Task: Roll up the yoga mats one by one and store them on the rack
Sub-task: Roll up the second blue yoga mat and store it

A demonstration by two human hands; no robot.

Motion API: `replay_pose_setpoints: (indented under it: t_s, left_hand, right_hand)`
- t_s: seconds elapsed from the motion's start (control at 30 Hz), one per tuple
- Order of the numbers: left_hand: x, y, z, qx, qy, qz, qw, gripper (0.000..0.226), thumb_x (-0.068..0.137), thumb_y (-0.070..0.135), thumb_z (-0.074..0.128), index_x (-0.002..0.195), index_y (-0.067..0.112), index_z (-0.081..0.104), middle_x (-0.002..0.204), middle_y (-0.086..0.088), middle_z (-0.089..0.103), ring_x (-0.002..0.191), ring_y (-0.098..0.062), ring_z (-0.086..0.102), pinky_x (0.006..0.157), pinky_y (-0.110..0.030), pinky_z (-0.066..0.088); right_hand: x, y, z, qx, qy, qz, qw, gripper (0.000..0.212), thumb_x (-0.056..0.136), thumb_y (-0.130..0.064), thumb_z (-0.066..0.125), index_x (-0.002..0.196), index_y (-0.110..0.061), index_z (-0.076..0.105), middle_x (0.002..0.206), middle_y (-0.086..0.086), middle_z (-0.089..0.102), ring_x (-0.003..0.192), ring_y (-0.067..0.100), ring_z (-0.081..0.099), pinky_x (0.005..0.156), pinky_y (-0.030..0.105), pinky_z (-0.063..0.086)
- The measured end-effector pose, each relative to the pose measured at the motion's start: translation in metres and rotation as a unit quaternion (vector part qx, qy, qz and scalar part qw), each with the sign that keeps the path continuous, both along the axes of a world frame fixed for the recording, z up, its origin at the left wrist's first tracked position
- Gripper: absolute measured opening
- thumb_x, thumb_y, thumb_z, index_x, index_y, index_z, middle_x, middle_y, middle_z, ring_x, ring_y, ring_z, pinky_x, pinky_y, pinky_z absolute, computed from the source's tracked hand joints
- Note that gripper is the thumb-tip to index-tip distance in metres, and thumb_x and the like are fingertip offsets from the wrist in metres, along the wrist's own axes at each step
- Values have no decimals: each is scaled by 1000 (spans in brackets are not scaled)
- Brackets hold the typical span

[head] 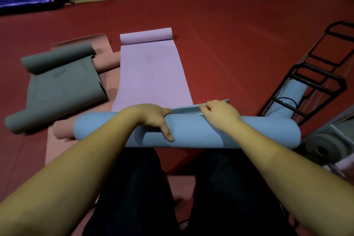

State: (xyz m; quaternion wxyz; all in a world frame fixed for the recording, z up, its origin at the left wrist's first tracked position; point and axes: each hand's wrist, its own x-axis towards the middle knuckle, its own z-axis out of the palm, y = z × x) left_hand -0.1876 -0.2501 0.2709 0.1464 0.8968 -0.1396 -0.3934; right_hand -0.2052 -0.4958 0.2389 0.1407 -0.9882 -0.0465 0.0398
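Both hands, left hand [153,119] and right hand [220,114], curled gripping blue roll [191,134]; lilac mat [151,74] beyond, rack [310,82] right.

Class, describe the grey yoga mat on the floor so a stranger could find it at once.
Start at the red gym floor. Left of the long lilac yoga mat lies the grey foam yoga mat. It alone is grey and curls up at both ends.
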Motion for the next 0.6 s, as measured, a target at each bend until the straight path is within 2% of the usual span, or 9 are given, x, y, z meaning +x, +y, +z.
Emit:
replay_pose_setpoints:
  t_s: [0.07, 0.13, 0.2, 0.3, 0.4, 0.47, 0.53, 0.6]
  left_hand:
    - [10, 0, -4, -26, 42, 31, 998, 79, 54, 47, 91, 124, 35, 56, 113, 11, 68, 104, -15, 65, 97, -36, 51]
    - [19, 0, -7, -45, 92, 61, 993, 78, 59, 36, 92, 128, 29, 56, 115, 4, 69, 103, -20, 68, 94, -37, 54]
    - [25, -1, -7, -50, 131, 74, 987, 75, 62, 30, 90, 129, 26, 55, 117, 0, 69, 104, -22, 68, 94, -39, 55]
    - [25, -1, -8, -65, 133, 84, 985, 68, 66, 30, 89, 126, 28, 58, 117, 0, 70, 104, -22, 68, 95, -40, 54]
    - [19, 0, -9, -67, 19, 57, 996, 69, 59, 51, 85, 122, 35, 62, 115, 10, 68, 107, -16, 64, 97, -36, 49]
    - [9, 3, -13, -35, -97, 12, 995, 81, 55, 72, 69, 128, 38, 58, 123, 16, 60, 114, -11, 55, 101, -37, 43]
    - [-7, 8, -24, -4, -227, -25, 973, 89, 61, 85, 45, 138, 39, 51, 131, 13, 50, 121, -13, 45, 102, -40, 41]
    - [-28, 14, -39, 19, -372, -59, 926, 90, 70, 85, 33, 142, 32, 49, 132, 6, 51, 120, -21, 46, 98, -43, 42]
  right_hand:
    - [-11, 1, -7, -16, -25, -5, 1000, 46, 100, -51, 36, 85, -14, 58, 104, 10, 62, 100, 30, 54, 74, 35, 37]
    - [-21, 2, -17, -50, -38, 2, 998, 52, 99, -56, 37, 101, -12, 66, 109, 9, 63, 107, 30, 56, 84, 36, 40]
    - [-26, 3, -24, -75, -55, 7, 996, 58, 98, -59, 35, 116, -13, 65, 114, 8, 65, 111, 29, 56, 93, 36, 39]
    - [-21, 4, -26, -80, -61, -7, 995, 61, 97, -62, 33, 119, -15, 65, 117, 5, 66, 112, 26, 57, 96, 36, 38]
    - [-13, 4, -23, -82, -47, -4, 996, 60, 96, -62, 32, 117, -16, 65, 114, 6, 65, 109, 27, 58, 90, 36, 40]
    - [-9, 4, -22, -79, -37, 0, 996, 60, 96, -62, 32, 113, -15, 66, 112, 7, 65, 108, 28, 58, 86, 36, 41]
    - [-4, 4, -20, -75, -19, 3, 997, 62, 96, -63, 30, 111, -15, 66, 113, 8, 65, 108, 28, 59, 84, 36, 42]
    - [2, 5, -19, -67, 2, 8, 998, 63, 96, -64, 28, 107, -15, 66, 112, 7, 66, 106, 28, 60, 78, 36, 41]
